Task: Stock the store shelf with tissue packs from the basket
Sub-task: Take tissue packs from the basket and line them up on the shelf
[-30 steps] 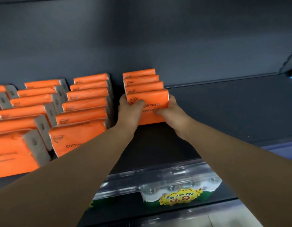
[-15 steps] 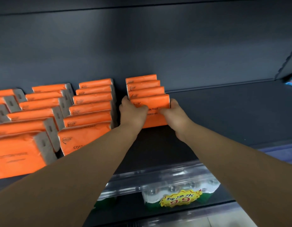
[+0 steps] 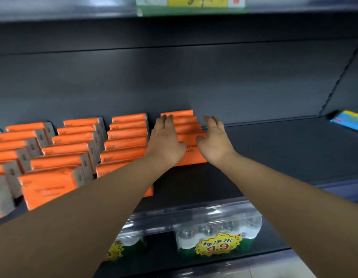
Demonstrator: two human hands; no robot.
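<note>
Orange tissue packs stand in rows on the dark shelf. The rightmost row is short, and its front pack faces me. My left hand lies with straight fingers along the left side of that row. On the row's right side is my right hand, fingers straight and thumb touching the front pack. Neither hand grips a pack. Longer rows of orange packs fill the shelf to the left. No basket is in view.
Shrink-wrapped water bottles with a yellow 9.9 price tag sit on the shelf below. A blue package lies at the far right of the shelf. A green and yellow price label hangs on the shelf above.
Both hands have let go of the front pack and slid back along the row's sides with fingers straightened. The view has tilted upward.
</note>
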